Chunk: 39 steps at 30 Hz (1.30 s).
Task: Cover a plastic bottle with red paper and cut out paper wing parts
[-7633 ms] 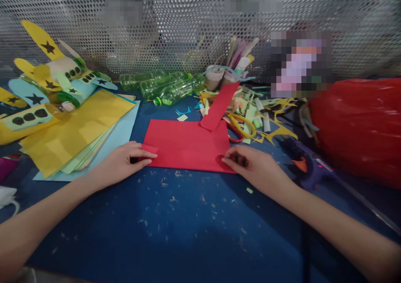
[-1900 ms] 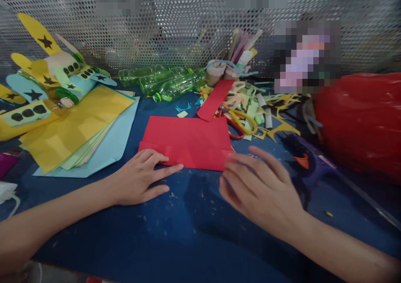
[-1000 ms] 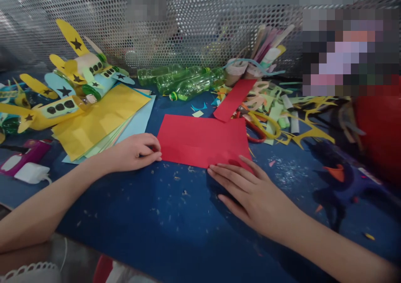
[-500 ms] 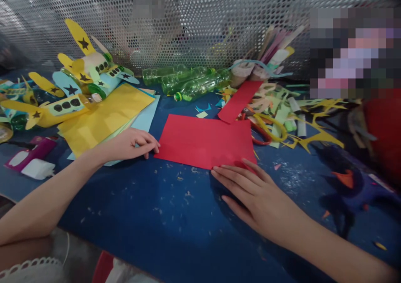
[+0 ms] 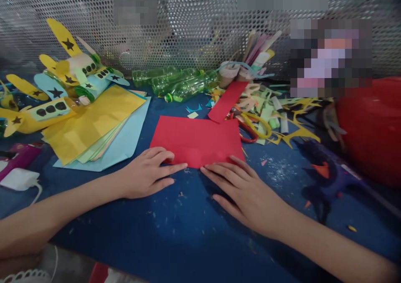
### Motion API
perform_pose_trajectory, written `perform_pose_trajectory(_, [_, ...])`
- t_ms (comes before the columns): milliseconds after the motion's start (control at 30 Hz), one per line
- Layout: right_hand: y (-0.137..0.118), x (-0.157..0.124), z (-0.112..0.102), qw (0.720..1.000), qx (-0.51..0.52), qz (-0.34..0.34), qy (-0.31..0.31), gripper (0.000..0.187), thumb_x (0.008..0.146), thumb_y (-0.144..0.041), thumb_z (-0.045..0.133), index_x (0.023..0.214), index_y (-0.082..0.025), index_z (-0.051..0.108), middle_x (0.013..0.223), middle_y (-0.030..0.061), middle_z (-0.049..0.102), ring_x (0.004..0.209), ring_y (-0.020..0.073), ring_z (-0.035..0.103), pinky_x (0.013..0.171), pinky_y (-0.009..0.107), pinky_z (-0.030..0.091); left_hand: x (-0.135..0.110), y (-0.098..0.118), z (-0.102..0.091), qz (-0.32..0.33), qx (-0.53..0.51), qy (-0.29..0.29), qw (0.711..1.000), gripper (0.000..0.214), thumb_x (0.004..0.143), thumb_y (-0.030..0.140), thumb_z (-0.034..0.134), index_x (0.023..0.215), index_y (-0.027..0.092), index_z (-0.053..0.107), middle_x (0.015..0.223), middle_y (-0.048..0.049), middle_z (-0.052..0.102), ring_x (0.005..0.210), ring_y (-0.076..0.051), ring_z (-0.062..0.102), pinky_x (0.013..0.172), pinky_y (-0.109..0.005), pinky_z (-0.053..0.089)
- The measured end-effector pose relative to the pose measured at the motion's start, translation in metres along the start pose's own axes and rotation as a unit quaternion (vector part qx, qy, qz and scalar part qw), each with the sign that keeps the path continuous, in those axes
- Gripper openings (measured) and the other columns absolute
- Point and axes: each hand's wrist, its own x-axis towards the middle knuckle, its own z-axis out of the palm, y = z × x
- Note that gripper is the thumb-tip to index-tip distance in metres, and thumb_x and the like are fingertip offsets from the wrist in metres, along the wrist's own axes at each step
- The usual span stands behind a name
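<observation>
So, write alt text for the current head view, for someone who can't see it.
A person's left hand and right hand rest on the near edge of a red sheet on a blue table. Around it lie a red strip, paper scraps, green bottles, stacked coloured paper and star-marked bottle models, with a purple glue gun at right.

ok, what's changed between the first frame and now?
The left hand has moved right, from the left edge of the red sheet to along its near edge, with fingers now spread. The right hand has moved left from the near right corner; its curled fingers are now straightened over the near edge. The green bottles and paper stack stayed put; the camera view shifted.
</observation>
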Motion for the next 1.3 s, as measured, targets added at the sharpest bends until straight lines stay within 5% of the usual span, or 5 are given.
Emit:
perform_pose_trajectory(233, [0.000, 0.001, -0.002, 1.000, 0.002, 0.008, -0.002, 0.045, 0.094, -0.036, 0.046, 0.135, -0.019, 0.052, 0.128, 0.0088, 0.061, 0.118, 0.0242, 0.054, 0.109, 0.051, 0.032, 0.002, -0.001, -0.002, 0.000, 0.023, -0.006, 1.000, 0.047, 0.097, 0.036, 0.037, 0.145, 0.032, 0.037, 0.118, -0.0087, 0.051, 0.112, -0.025, 0.045, 0.096, -0.043, 0.040])
perform_pose_trajectory(533, [-0.005, 0.000, -0.007, 0.997, -0.055, 0.003, 0.063, 0.031, 0.093, -0.030, 0.050, 0.115, -0.016, 0.068, 0.109, 0.0097, 0.070, 0.110, 0.0240, 0.059, 0.108, 0.050, 0.034, 0.003, -0.005, -0.002, 0.017, -0.010, 0.044, 0.999, 0.041, 0.097, 0.035, 0.037, 0.131, 0.024, 0.056, 0.111, -0.0095, 0.058, 0.107, -0.024, 0.051, 0.093, -0.040, 0.044])
perform_pose_trajectory(933, [-0.007, 0.000, -0.016, 0.972, -0.208, 0.032, 0.104, 0.023, 0.089, -0.023, 0.055, 0.076, -0.016, 0.072, 0.079, 0.0085, 0.071, 0.085, 0.0229, 0.064, 0.093, 0.041, 0.048, 0.002, -0.026, -0.008, 0.035, -0.058, 0.196, 0.978, 0.027, 0.092, 0.021, 0.050, 0.075, 0.015, 0.070, 0.080, -0.0078, 0.070, 0.083, -0.017, 0.065, 0.081, -0.032, 0.053])
perform_pose_trajectory(1300, [0.001, -0.001, -0.015, 0.964, -0.231, 0.060, 0.113, 0.022, 0.087, -0.024, 0.058, 0.070, -0.013, 0.067, 0.072, 0.0111, 0.068, 0.074, 0.0225, 0.063, 0.085, 0.039, 0.049, -0.005, -0.039, -0.023, -0.034, -0.118, 0.141, 0.982, 0.042, 0.096, 0.026, 0.041, 0.063, 0.019, 0.066, 0.076, -0.0026, 0.075, 0.081, -0.013, 0.071, 0.075, -0.022, 0.055])
